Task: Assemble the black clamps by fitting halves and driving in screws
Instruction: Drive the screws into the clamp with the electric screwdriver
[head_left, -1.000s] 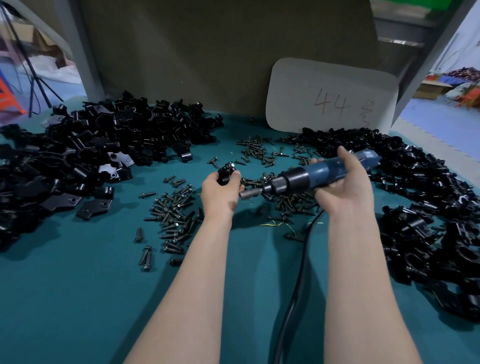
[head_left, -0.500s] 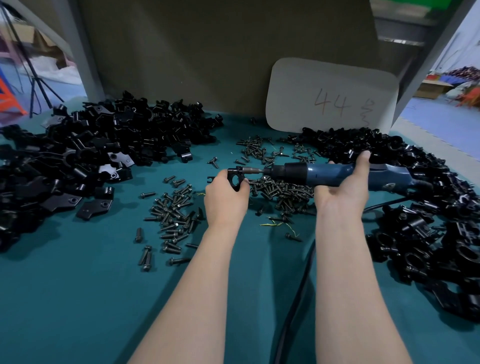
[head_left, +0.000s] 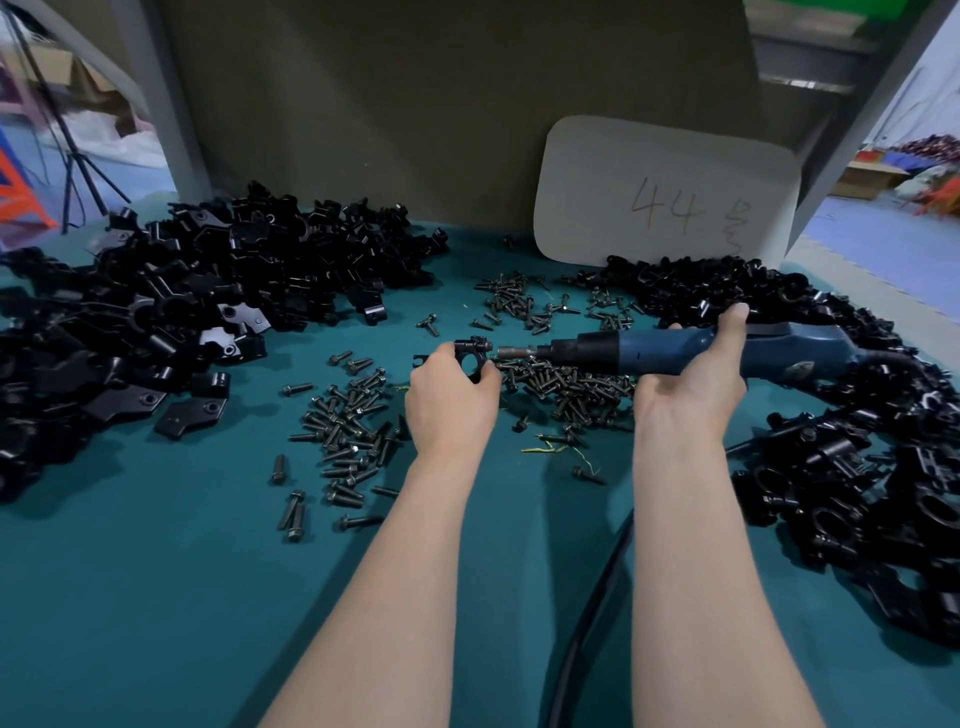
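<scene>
My left hand (head_left: 448, 404) grips a small black clamp (head_left: 471, 357) with a round hole, held above the green table. My right hand (head_left: 691, 384) is wrapped round a blue electric screwdriver (head_left: 670, 351) that lies level, its bit touching the clamp's right side at a screw head. Loose black screws (head_left: 566, 384) lie under and between the hands. A heap of black clamp halves (head_left: 171, 312) fills the left side. Another heap of black clamp parts (head_left: 852, 467) runs down the right.
The green table (head_left: 156, 597) is bare in front of the heaps. More screws (head_left: 348, 441) are scattered left of my left wrist. A white card marked 44 (head_left: 665, 192) leans on the brown back wall. The screwdriver's black cable (head_left: 587, 613) trails toward me.
The screwdriver has swung from a tilt to level, and its bit has come onto the clamp's screw. My left hand turned the clamp so its hole faces me.
</scene>
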